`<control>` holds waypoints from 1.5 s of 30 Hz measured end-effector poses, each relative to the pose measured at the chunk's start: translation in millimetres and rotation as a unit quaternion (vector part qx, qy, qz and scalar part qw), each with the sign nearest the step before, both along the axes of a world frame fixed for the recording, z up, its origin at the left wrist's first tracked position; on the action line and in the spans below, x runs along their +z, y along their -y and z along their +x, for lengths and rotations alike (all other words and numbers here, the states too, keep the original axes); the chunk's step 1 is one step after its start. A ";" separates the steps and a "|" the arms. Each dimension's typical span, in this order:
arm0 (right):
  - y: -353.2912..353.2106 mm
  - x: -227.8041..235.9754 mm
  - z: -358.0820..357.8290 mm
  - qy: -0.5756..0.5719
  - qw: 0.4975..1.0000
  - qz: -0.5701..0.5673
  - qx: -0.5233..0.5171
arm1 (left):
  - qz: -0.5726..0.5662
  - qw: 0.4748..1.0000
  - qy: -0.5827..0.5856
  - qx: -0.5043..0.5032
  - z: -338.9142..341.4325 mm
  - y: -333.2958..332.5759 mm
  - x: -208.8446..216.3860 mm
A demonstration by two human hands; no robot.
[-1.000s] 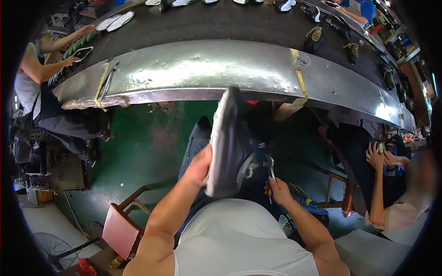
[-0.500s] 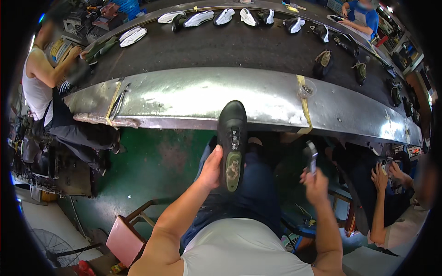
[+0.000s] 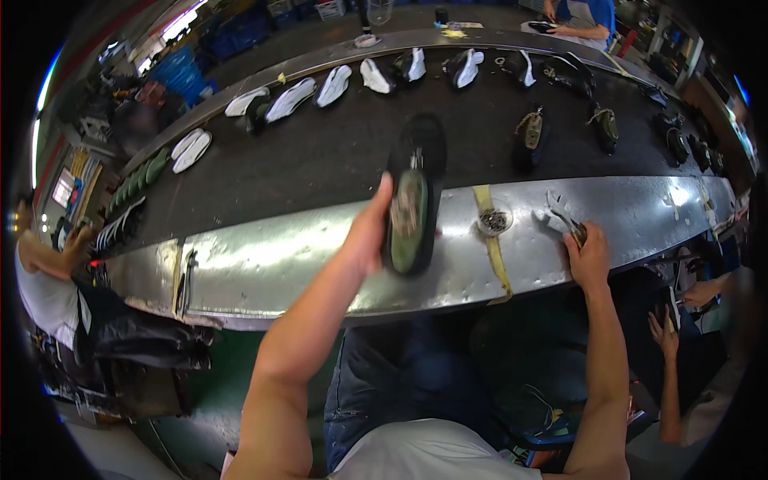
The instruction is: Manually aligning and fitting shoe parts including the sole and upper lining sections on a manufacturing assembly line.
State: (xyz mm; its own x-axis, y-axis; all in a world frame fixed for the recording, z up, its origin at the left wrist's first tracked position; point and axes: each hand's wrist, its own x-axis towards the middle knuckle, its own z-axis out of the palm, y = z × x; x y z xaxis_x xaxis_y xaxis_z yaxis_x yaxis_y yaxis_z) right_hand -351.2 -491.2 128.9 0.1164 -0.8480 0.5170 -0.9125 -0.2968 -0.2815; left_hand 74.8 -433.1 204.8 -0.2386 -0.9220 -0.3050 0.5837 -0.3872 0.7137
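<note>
Shoe (image 3: pixel 410 240): it is being held up by the left hand (image 3: pixel 370 232), just at that hand's right side; its black toe is pointing away from the person, its green part is lying closer to the person, and its outline is blurring a little.
Left hand: it is gripping the shoe from the side, with the thumb lying along the edge; the other fingers are hiding behind the shoe, so I cannot tell how they are bending.
Right hand (image 3: pixel 590 258): it is wrapping its fingers around the handles of metal pincers (image 3: pixel 562 212).
Pincers' head: it is pointing ahead and to the left of the right hand; I cannot tell if it is touching the metal below.
Clear cup (image 3: pixel 494 221): it is standing between the two hands, and it is containing small grey pieces.
Yellow tape (image 3: pixel 498 268): it is running across the metal border, to the left of the right hand.
Bench (image 3: pixel 272 276): its shiny border is stretching to both sides of the hands.
Green shoes (image 3: pixel 529 138): two are lying beyond the right hand, well apart from it.
White-and-black shoes (image 3: pixel 332 86): they are forming a row far ahead of the left hand.
</note>
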 end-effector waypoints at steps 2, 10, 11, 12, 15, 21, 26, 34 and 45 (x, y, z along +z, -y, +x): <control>-1.2 5.5 8.4 0.021 0.999 0.029 0.003 | -0.007 1.000 0.012 -0.006 8.9 78.1 20.1; 1.1 2.8 7.6 0.026 0.999 0.015 0.018 | -0.329 0.628 0.696 0.110 -62.9 214.8 -91.8; 2.5 3.1 5.9 0.026 0.999 0.015 0.015 | -0.331 0.629 0.695 0.108 -62.0 226.0 -79.7; 2.7 3.5 4.2 0.033 0.999 0.024 0.019 | -0.270 0.752 0.596 0.081 -54.7 235.9 -69.8; 5.4 5.2 5.7 0.043 0.998 0.035 0.018 | -0.212 0.899 0.377 0.073 -42.1 264.3 -72.0; 7.6 10.4 9.4 0.047 0.997 0.064 0.016 | -0.181 0.679 0.641 0.310 34.3 374.9 -90.3; 3.3 7.0 11.5 0.038 0.995 0.088 0.014 | -0.015 0.624 0.749 0.223 61.2 447.3 -73.4; 5.2 5.0 18.0 0.018 0.994 0.104 0.021 | 0.015 0.559 0.811 0.170 82.9 476.3 -61.0; -1.8 -8.5 27.2 0.059 0.995 0.075 0.008 | -0.106 0.618 0.779 0.030 208.1 72.4 -1.1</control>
